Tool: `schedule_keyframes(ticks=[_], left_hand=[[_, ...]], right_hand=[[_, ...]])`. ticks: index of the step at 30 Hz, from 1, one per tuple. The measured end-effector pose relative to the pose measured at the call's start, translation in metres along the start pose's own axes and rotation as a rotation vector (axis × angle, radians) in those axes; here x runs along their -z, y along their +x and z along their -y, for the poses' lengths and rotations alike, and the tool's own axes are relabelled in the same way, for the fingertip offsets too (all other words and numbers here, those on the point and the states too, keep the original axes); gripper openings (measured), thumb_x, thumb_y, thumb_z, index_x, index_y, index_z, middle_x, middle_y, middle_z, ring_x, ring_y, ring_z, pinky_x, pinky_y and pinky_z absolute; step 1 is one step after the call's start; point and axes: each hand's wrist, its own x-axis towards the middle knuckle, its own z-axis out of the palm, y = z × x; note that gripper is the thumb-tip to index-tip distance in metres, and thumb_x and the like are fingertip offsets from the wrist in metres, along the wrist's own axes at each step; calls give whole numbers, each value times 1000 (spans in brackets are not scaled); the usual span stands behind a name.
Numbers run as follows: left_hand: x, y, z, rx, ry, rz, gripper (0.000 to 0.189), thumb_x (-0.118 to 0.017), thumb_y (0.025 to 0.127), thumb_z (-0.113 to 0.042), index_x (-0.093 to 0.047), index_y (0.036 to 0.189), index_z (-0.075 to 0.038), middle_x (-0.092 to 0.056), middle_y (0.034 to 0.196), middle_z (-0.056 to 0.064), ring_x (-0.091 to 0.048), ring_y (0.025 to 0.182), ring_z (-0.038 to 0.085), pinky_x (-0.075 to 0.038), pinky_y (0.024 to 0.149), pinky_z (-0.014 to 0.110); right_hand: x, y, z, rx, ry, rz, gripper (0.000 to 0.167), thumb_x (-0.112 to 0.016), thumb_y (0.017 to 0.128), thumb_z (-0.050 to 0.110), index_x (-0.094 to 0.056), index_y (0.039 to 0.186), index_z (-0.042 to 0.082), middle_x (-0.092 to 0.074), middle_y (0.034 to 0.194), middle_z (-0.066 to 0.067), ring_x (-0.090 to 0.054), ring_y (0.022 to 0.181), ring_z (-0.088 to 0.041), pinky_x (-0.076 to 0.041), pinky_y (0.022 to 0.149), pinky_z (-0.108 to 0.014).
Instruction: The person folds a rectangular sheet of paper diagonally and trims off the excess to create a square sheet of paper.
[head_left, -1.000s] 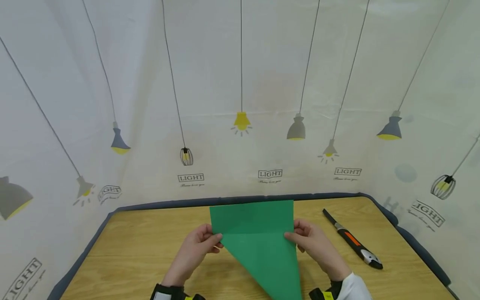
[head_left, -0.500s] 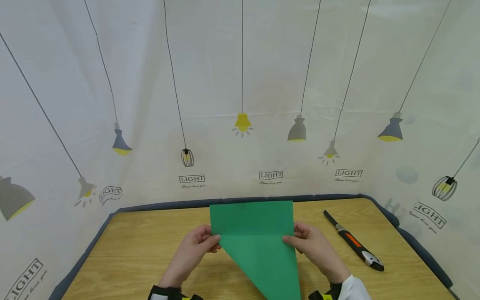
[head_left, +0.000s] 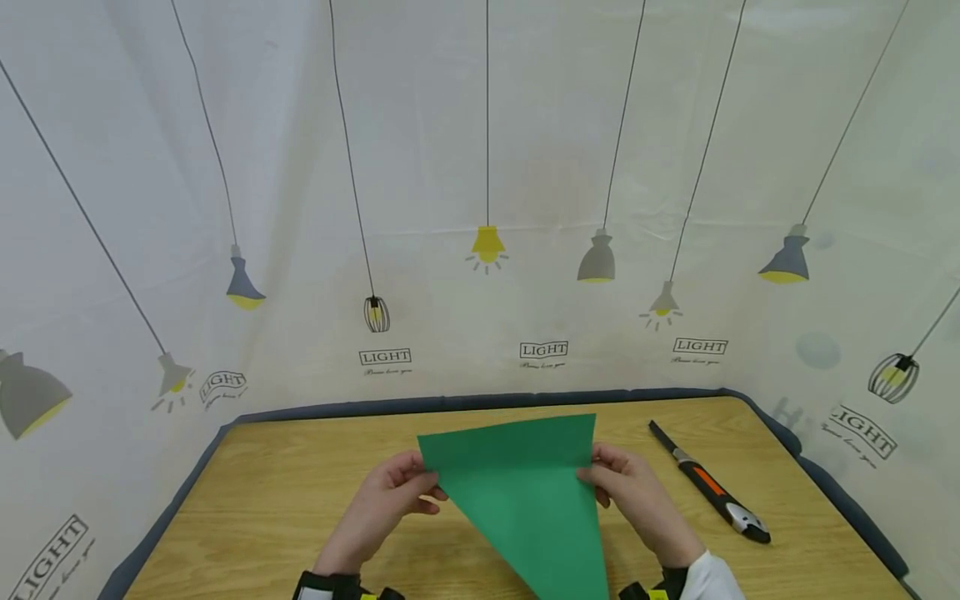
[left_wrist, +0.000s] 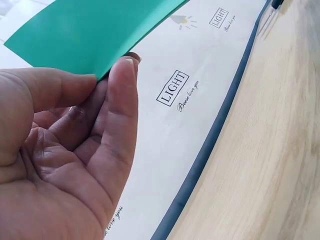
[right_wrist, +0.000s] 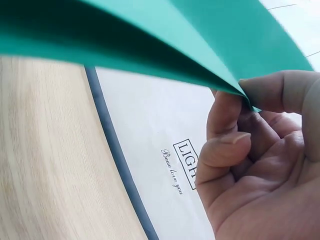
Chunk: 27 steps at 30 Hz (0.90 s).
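Note:
A folded sheet of green paper is held up over the table between both hands. Its top strip runs straight across, and below it the left side slants down to a narrow lower part cut off by the frame. My left hand pinches the left edge between thumb and fingers; in the left wrist view the thumb presses the paper. On the opposite edge, my right hand pinches with its thumb in front. The right wrist view shows layers of the green paper gaping apart beside that pinch.
A folding saw with a black and orange handle lies on the wooden table, right of the right hand. Dark blue edging borders the tabletop. Behind it hangs a pale backdrop printed with lamps.
The paper's top edge has tipped lower and now slants, its right corner higher than its left. The right hand has shifted slightly right. Both hands keep their pinch.

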Motion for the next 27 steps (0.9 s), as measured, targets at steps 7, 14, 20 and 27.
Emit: schedule_keyframes(ticks=[7,14,20,27], left_hand=[[1,0,0,2,-62,-1,34,-62,97,-23,-61,123,-2,-70,106,7,-67,98,22,-58,85,39],[2,1,3,-26,-75,4,38,-57,99,-28,-62,126,-2,-65,117,10,-67,102,23,-57,88,41],[1,0,3,-36,-94,-21,28,-50,103,-21,-65,115,0,-60,123,12,-64,104,22,-56,90,38],[-1,-1,1,-22,-90,-43,24,-47,103,-17,-64,108,-1,-63,116,11,-64,102,21,-57,88,35]], right_hand=[[-1,0,2,6,46,-13,30,-61,95,19,-61,116,-2,-60,79,0,-46,64,-14,-44,61,-30],[-4,-1,3,-18,76,-63,23,-59,97,24,-67,106,5,-60,95,-6,-46,67,-17,-44,65,-35],[-5,-2,0,28,118,-38,34,-55,100,30,-64,109,-2,-63,109,-10,-59,84,-19,-52,78,-36],[-7,-2,-1,50,156,22,32,-50,102,29,-59,108,-1,-61,110,-10,-62,95,-24,-51,92,-44]])
